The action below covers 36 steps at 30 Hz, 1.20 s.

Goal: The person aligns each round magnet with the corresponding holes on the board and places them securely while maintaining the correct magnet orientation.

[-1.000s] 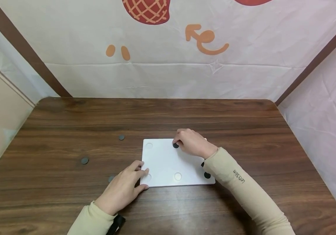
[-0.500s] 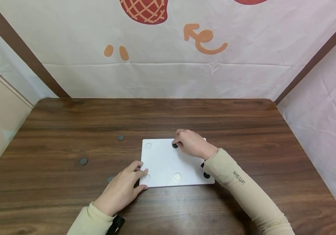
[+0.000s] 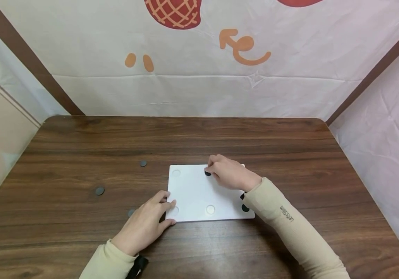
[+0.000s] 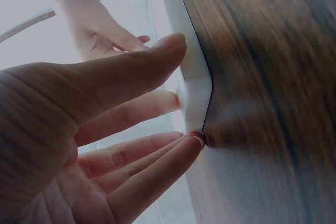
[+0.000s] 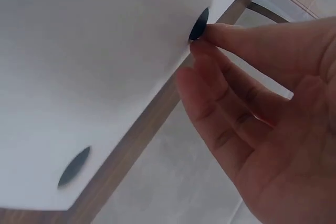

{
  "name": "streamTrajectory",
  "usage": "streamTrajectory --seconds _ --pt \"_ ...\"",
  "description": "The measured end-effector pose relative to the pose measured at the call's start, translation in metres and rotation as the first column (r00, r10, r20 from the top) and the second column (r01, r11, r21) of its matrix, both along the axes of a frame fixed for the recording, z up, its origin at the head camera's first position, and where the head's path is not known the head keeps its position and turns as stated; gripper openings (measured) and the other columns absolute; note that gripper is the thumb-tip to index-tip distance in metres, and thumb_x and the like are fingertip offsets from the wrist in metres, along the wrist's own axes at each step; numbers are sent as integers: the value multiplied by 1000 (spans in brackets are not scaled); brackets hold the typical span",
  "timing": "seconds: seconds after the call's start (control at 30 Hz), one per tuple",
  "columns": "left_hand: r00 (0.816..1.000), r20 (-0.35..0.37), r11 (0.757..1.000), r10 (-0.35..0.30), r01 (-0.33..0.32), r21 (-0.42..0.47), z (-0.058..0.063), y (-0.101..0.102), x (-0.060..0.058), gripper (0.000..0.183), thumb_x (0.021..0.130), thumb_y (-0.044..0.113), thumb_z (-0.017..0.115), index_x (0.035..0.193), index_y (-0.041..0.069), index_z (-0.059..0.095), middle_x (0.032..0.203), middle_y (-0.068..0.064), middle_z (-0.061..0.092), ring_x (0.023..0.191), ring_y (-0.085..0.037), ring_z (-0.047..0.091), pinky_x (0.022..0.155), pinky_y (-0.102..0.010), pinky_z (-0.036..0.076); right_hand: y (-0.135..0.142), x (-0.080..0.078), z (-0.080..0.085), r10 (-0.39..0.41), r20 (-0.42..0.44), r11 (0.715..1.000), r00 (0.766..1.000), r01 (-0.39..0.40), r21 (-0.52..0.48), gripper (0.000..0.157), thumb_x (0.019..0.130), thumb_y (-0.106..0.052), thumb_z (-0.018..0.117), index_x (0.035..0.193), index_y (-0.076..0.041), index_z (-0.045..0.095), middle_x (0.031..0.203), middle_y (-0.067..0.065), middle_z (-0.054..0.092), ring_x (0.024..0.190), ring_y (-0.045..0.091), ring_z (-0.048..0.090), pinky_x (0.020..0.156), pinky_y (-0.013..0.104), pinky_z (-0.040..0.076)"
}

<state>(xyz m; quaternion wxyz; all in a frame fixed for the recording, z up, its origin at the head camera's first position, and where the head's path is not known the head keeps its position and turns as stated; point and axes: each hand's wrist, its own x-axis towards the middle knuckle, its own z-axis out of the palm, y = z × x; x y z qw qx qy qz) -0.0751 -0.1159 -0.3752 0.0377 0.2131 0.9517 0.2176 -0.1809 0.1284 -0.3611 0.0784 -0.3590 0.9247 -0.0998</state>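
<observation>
A white rectangular board (image 3: 192, 193) with round recesses lies on the table. In the head view, my right hand (image 3: 229, 172) pinches a small black disc (image 3: 208, 173) at the middle of the far edge. From the right wrist, that disc (image 5: 199, 24) looks tilted, with thumb and fingertips at its edge. Another black disc (image 5: 73, 167) sits near a board corner. My left hand (image 3: 145, 223) touches the board's near left corner with extended fingers, thumb at the near edge. One disc (image 3: 245, 208) rests near the right front corner. Recesses (image 3: 210, 209) at the front middle and both left corners show no disc.
Loose dark discs lie on the brown wooden table (image 3: 290, 147) left of the board: one farther back (image 3: 143, 163), one far left (image 3: 99, 191), and one (image 3: 131, 212) partly covered by the left hand. A printed white cloth (image 3: 199, 93) hangs behind the table.
The right hand stays at the same disc; its wrist and forearm have shifted slightly right. My left hand and the board hold their places.
</observation>
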Motion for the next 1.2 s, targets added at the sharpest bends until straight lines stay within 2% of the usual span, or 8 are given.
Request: streamTrajectory --seconds 0.17,0.3,0.53,0.67,0.77,0.87,1.07,1.2 --pt "1000 -3 1000 -6 6 4 1 1 -1 43 74 16 83 112 1 71 120 -11 58 100 -22 63 77 -34 54 4 4 2 75 -53 997 996 -74 34 30 90 6 54 113 -4 69 113 11 60 107 26 58 85 34 51" --pt "1000 2 1000 -6 6 10 0 1 -1 43 74 16 83 112 1 71 120 -11 58 100 -21 63 77 -34 54 6 6 4 83 -25 996 996 -83 26 33 88 8 52 117 0 67 115 13 59 110 28 56 91 36 49" --pt "1000 10 1000 -9 9 17 -1 2 -2 42 74 16 82 112 1 71 120 -11 58 101 -22 64 77 -34 54 13 7 3 14 27 1000 1000 -14 -26 33 90 6 49 116 1 68 109 13 61 102 24 59 85 32 50" --pt "1000 16 1000 3 -4 20 0 1 -1 43 74 16 83 112 1 71 120 -10 58 100 -21 64 75 -33 54 22 8 3 -18 20 997 1000 19 -75 30 91 4 49 110 -2 71 101 10 61 95 22 59 79 30 50" --pt "1000 19 1000 6 -6 20 1 0 -1 43 73 15 83 111 1 71 120 -9 58 100 -21 64 74 -32 55 31 9 2 4 -17 996 1000 -5 -90 24 90 3 53 105 -5 71 98 10 61 91 22 59 77 31 50" --pt "1000 14 1000 -3 3 23 1 0 0 42 73 15 83 111 1 71 119 -9 58 101 -21 64 75 -33 55 38 12 0 9 -31 995 999 -12 -97 19 90 0 57 103 -6 70 99 10 63 92 22 60 78 32 51" --pt "1000 8 999 -5 5 32 2 1 0 42 73 14 83 111 0 71 118 -10 58 101 -22 64 75 -33 55 46 23 2 -43 9 993 999 44 -107 27 91 -4 61 116 -3 68 107 9 65 100 22 61 85 34 52" --pt "1000 3 1000 -1 1 26 2 0 0 42 73 14 83 111 0 71 118 -10 58 101 -22 64 75 -34 55 49 30 1 -52 -4 992 999 51 -118 26 89 -5 64 115 -4 68 108 8 65 101 21 61 85 34 52"
